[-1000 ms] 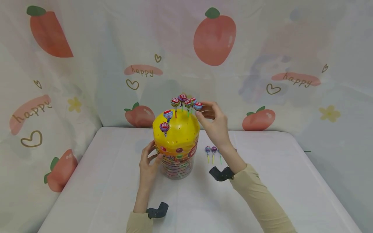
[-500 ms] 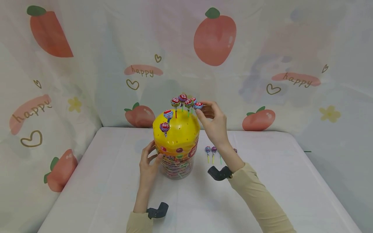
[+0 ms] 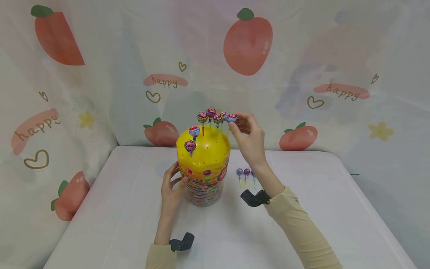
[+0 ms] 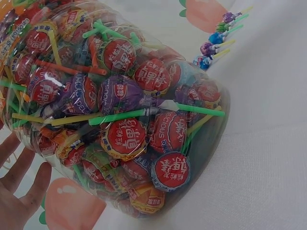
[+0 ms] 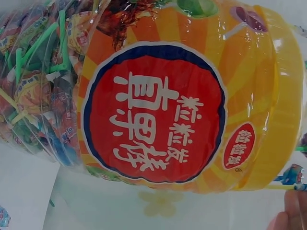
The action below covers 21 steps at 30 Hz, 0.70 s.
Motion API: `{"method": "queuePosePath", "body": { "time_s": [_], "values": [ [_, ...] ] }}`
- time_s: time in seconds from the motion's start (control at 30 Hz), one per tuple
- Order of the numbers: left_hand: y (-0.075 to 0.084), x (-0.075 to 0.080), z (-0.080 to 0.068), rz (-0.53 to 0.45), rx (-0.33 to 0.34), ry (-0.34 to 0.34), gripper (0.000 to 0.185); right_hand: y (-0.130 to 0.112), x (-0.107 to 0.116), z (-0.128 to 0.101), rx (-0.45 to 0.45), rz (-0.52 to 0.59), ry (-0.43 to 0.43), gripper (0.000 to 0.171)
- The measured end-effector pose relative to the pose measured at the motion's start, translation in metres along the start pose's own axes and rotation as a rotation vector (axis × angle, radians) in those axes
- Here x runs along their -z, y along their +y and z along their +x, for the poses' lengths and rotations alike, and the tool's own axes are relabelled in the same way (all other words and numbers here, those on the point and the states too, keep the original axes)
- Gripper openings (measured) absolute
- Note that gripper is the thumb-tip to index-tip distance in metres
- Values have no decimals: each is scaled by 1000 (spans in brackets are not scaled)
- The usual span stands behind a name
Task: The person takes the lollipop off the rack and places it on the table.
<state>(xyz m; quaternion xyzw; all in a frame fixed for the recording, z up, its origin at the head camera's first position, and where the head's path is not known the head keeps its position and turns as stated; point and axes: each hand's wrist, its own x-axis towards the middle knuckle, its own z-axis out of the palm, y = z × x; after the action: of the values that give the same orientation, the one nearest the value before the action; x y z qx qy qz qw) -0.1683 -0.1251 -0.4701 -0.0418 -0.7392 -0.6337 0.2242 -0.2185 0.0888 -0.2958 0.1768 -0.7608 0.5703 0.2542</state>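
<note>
A large candy jar (image 3: pixel 205 192) with a yellow lid (image 3: pixel 205 149) stands upright on the table, full of wrapped lollipops. My left hand (image 3: pixel 171 192) holds its left side, thumb toward the front; the left wrist view shows the fingers (image 4: pixel 33 191) against the clear wall. Between the thumb and fingers of my right hand (image 3: pixel 250 144) is a blue-wrapped lollipop (image 3: pixel 231 118), above the lid's right rim. Its pale stick points down at the rim; whether it sits in a hole I cannot tell. Several lollipops (image 3: pixel 202 117) stand upright in the lid along the left and back.
More loose lollipops (image 3: pixel 246 172) lie in a row on the white table (image 3: pixel 117 209), right of the jar. The left wrist view shows several of them (image 4: pixel 218 37). A printed cloth backdrop (image 3: pixel 208 45) rises behind the table and along its sides.
The right hand and its lollipop have shifted slightly up and to the right, and the stick now shows below the candy. My left hand and the jar stay in place.
</note>
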Motion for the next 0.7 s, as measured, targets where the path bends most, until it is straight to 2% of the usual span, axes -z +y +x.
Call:
{"method": "queuePosePath", "body": {
  "time_s": [0.13, 0.2, 0.43, 0.7],
  "values": [
    [1, 0, 0, -6, 13, 0, 55, -1, 4, 1, -20, 27, 6, 31],
    [1, 0, 0, 0, 11, 0, 55, 8, 5, 2, -18, 38, 8, 31],
    [2, 0, 0, 14, 1, 3, 57, 16, 15, -4, -49, 36, 13, 31],
    [1, -1, 0, 8, -2, 7, 55, 36, 26, -14, -146, 10, 37, 28]
  ]
}}
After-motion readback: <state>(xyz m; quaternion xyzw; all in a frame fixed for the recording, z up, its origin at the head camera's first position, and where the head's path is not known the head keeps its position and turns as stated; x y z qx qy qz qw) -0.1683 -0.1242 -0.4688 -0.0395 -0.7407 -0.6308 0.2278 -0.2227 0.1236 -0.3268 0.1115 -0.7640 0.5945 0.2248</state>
